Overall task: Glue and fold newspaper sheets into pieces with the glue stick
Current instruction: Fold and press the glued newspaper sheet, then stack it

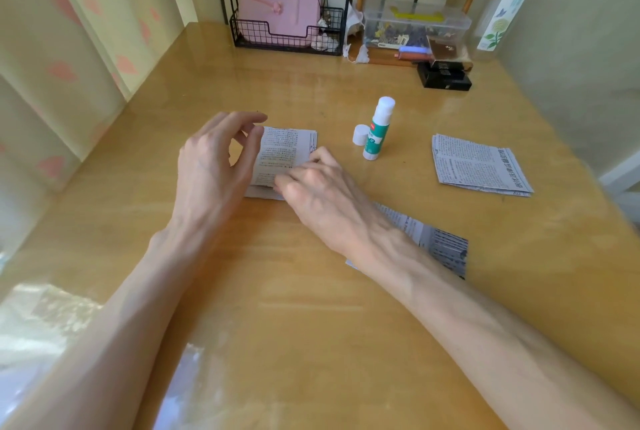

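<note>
Newspaper (pixel 284 152) is pressed by right hand (pixel 313 187), fingers (pixel 289 183) apparently flat; left hand (pixel 214 156) grip spread at edge. Crease may be skewed w/ uneven pressure.

Folded newspaper piece (pixel 280 152), between left hand (pixel 211 166) and right hand (pixel 318 187): grey-white, black print. Glue stick (pixel 377 130), beyond the right hand: white body, green label. Cap (pixel 360 134): white. Table (pixel 311 325) beneath both hands: amber wood grain.

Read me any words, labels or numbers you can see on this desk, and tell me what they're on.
Newspaper stack: Chinese headline and columns, too blurred to quote.
Folded newspaper piece: print too small.
Glue stick: label unreadable.
Bottle: label blurred.
No text is legible.
</note>
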A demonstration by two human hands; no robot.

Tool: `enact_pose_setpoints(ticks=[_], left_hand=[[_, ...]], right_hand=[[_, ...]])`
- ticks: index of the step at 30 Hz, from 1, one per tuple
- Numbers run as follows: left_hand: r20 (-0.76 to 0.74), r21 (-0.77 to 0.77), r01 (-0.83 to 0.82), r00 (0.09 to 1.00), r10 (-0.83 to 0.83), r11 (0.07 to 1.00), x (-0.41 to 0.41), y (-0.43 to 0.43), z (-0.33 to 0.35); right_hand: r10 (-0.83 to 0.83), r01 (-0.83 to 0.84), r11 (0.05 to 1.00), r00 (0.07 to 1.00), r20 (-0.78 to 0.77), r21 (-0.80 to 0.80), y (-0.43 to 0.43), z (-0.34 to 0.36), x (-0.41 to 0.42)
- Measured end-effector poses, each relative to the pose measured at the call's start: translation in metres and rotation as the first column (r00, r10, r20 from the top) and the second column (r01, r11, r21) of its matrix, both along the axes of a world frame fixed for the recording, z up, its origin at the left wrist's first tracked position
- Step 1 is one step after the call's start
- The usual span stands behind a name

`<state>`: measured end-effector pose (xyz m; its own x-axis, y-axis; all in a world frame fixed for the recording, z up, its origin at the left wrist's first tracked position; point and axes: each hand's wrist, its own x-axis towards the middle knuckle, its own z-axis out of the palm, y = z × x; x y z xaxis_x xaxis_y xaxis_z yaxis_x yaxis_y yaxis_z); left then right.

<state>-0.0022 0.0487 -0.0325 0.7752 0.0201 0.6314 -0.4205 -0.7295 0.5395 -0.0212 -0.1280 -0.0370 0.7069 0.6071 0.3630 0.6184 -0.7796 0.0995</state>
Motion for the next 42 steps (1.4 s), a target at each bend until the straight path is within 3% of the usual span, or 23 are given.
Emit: enact_pose_setpoints(ticks=[4, 9, 14, 17, 20, 24, 27, 31, 38, 42], left_hand=[[-0.004, -0.021, 0.006, 1.0, -0.006, 1.0, 0.0, 0.0, 0.0], [-0.032, -0.075, 0.01, 0.999, -0.013, 0.997, 0.0, -0.001, 0.003], [-0.04, -0.153, -0.083, 0.996, 0.078, 0.985, -0.004, -0.005, 0.006], [-0.069, -0.198, 0.033, 0.996, -0.048, 0.98, -0.009, -0.008, 0.011], [-0.164, -0.281, 0.238, 0.943, -0.291, 0.93, -0.017, -0.02, 0.014], [-0.224, -0.393, 0.325, 0.873, -0.433, 0.86, -0.02, -0.032, 0.014], [-0.242, -0.594, 0.328, 0.798, -0.552, 0.734, -0.021, -0.037, 0.014], [-0.252, -0.664, 0.34, 0.736, -0.628, 0.666, -0.024, -0.052, 0.01], [-0.325, -0.61, 0.354, 0.703, -0.632, 0.708, -0.026, -0.061, -0.001], [-0.307, -0.585, 0.41, 0.687, -0.659, 0.7, -0.031, -0.07, -0.001]], right_hand=[[-0.003, 0.001, 0.997, 1.0, 0.017, 0.072, 0.001, -0.002, 0.002], [0.005, 0.003, 0.945, 1.0, -0.024, 0.327, -0.006, -0.006, 0.003], [-0.016, -0.067, 0.86, 0.987, 0.157, 0.506, -0.023, 0.004, -0.003], [-0.079, 0.039, 0.673, 0.997, 0.02, 0.739, -0.044, 0.014, -0.015], [-0.023, 0.273, 0.341, 0.959, -0.282, 0.9, -0.067, 0.023, -0.03], [0.113, 0.453, -0.002, 0.886, -0.45, 0.891, -0.093, 0.027, -0.055], [0.109, 0.56, -0.128, 0.828, -0.55, 0.818, -0.106, 0.025, -0.067], [0.108, 0.612, -0.122, 0.791, -0.603, 0.781, -0.119, 0.024, -0.076], [0.065, 0.67, 0.023, 0.74, -0.669, 0.742, -0.137, 0.024, -0.085], [0.064, 0.707, 0.016, 0.705, -0.706, 0.707, -0.152, 0.025, -0.095]])
